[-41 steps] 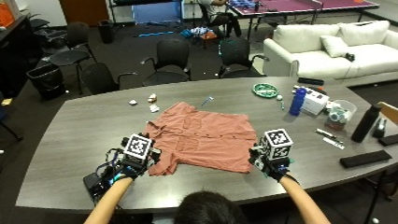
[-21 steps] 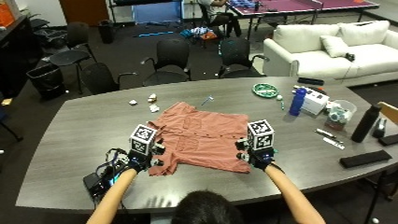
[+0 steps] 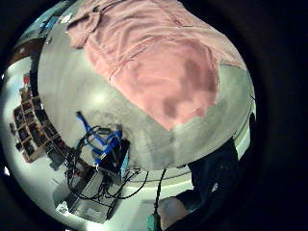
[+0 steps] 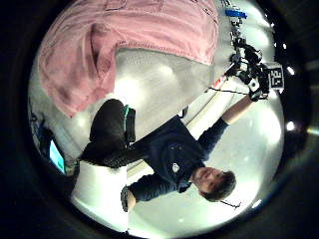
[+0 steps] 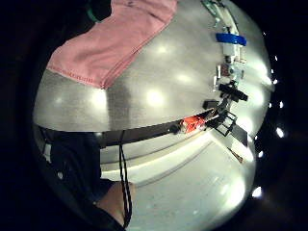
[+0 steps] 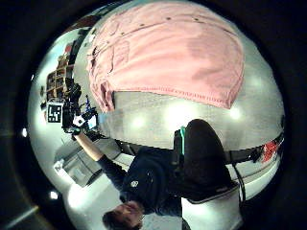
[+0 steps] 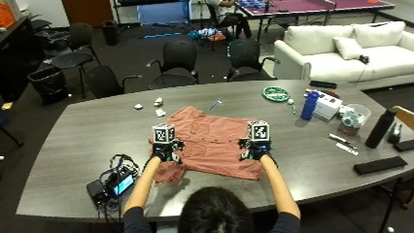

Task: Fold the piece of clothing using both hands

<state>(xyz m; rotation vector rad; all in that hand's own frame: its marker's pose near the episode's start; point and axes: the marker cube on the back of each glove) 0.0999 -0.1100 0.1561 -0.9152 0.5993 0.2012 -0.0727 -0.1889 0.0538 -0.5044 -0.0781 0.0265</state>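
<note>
We're over the shirt (image 7: 210, 145) now with both hands. A second ago they hung at the near edge of the counter (image 7: 84, 131), outside the cloth's two lower corners; now the left hand (image 7: 165, 150) and the right hand (image 7: 254, 148) have come forward and inward and sit above the garment's two sides. We take that as the approach to the first fold, with the fold itself not yet begun, since the salmon-pink shirt lies spread flat under and between our hands, collar on the far side.

Is either grip on the fabric? From above, the backs of the gloves hide the fingers. The palm views show cloth and bare counter below, with no fingertip on it, so we can't tell how far open either grip is, and neither seems to hold anything. The left sleeve looks bunched just outside the left hand.

The counter is a long grey oval. Near our left elbow sits a black device with blue cables (image 7: 113, 182). Well off to the right stand a blue bottle (image 7: 310, 105), a white box (image 7: 328, 103) and a black bottle (image 7: 380, 128); a green dish (image 7: 276, 93) lies beyond. Office chairs and a white sofa (image 7: 336, 51) fill the room behind.
</note>
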